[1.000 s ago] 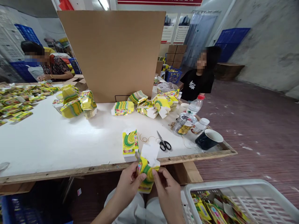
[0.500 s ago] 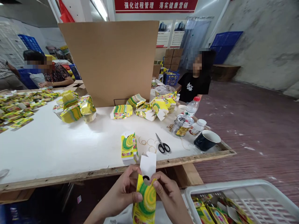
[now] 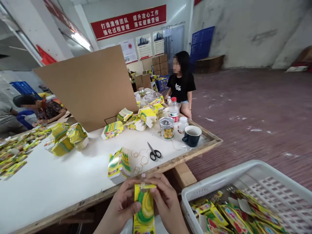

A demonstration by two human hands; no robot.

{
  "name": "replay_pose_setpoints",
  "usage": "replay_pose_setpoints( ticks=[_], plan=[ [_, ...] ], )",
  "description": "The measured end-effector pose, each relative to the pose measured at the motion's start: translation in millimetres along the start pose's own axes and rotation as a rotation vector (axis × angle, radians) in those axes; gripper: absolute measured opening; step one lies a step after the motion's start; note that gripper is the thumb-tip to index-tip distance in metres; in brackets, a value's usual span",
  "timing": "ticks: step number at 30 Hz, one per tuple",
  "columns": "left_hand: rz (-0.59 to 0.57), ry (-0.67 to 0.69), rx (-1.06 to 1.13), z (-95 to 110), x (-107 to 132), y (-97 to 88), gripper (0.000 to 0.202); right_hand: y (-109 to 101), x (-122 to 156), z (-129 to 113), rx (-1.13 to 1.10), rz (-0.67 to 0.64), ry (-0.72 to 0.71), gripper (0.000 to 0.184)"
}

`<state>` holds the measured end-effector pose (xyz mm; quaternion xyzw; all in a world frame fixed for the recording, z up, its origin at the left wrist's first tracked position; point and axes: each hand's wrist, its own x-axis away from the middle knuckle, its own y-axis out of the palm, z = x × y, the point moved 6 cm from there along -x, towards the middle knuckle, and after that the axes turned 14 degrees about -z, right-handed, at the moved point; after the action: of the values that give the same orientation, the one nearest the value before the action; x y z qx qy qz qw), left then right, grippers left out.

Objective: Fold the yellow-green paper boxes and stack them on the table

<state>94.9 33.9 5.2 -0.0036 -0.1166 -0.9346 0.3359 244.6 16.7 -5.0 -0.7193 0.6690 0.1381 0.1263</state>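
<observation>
Below the table's front edge, both my hands hold one small yellow and green carton upright. My left hand grips its left side, thumb across the front. My right hand pinches its top right, fingers pressed on the folded-down top flap. On the white table just beyond stands another carton of the same print. Several rubber bands and black-handled scissors lie to its right.
A white plastic crate with flat printed cartons stands at my right. Farther back on the table are piles of cartons, a leaning cardboard sheet, a clear jar, a dark mug and a bottle. Two other people sit beyond.
The carton's white top flap, standing up before, is now folded down under my right fingers. My view has swung and tilted to the right.
</observation>
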Motion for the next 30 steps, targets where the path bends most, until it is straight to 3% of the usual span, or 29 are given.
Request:
replay_pose_setpoints(
  ticks=[2, 5, 7, 10, 13, 19, 22, 25, 30],
  plan=[
    [0.051, -0.024, -0.087, -5.7, -6.8, 1.2, 0.043, -11.8, 5.7, -0.4, -0.004, -0.02, -0.003, 0.03],
    [0.127, -0.059, -0.199, -16.4, -12.7, 1.0, 0.047, -22.4, 16.1, 15.4, -0.021, -0.079, 0.158, 0.026],
    [0.126, -0.095, -0.216, -24.7, -15.5, 3.2, 0.052, -23.6, 23.5, 30.6, 0.019, -0.109, 0.264, 0.036],
    [0.066, -0.165, -0.181, -35.7, -20.0, 9.2, 0.059, -20.1, 31.4, 50.1, 0.043, -0.105, 0.312, 0.041],
    [0.022, -0.205, -0.146, -41.2, -26.2, 13.8, 0.064, -18.3, 36.4, 63.8, 0.035, -0.058, 0.316, 0.036],
    [0.014, -0.222, -0.183, -42.8, -39.8, 20.8, 0.065, -24.9, 43.3, 72.5, 0.102, -0.008, 0.295, 0.049],
    [0.013, -0.223, -0.193, -41.4, -43.7, 26.8, 0.064, -26.8, 46.0, 74.7, 0.075, 0.037, 0.316, 0.039],
    [0.021, -0.212, -0.162, -37.4, -44.4, 28.5, 0.062, -31.7, 47.9, 68.4, 0.06, 0.088, 0.28, 0.035],
    [0.057, -0.155, -0.122, -31.4, -38.7, 20.4, 0.06, -39.2, 43.3, 42.8, 0.076, 0.03, 0.093, 0.033]
  ],
)
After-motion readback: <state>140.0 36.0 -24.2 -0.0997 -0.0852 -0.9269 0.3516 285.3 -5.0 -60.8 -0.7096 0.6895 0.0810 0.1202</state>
